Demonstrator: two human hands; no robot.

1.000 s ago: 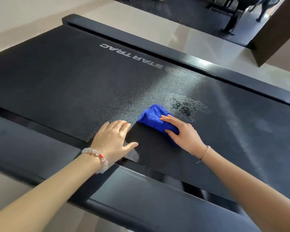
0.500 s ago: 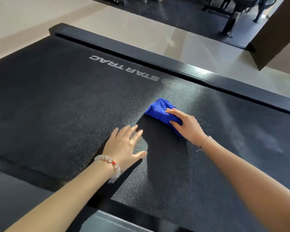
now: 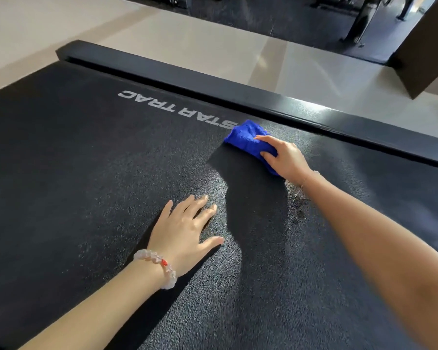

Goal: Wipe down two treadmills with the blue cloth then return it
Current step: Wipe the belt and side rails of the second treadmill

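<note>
Your right grip (image 3: pixel 286 157) curls around the bunched cloth (image 3: pixel 240 137), pressing it onto the belt (image 3: pixel 86 173) just beside the far rail (image 3: pixel 238 96). Most of the belt stretches leftward from the cloth. Your left grip (image 3: pixel 185 226) lies flat and empty, nearer you.

We note a glossy beige floor (image 3: pixel 213 46) carrying pale streaks of reflected light, beyond it a stretch of dark rubber matting (image 3: pixel 276 13) where black machine legs (image 3: pixel 362 21) stand, and a dark brown column (image 3: pixel 425 46) at far right.
</note>
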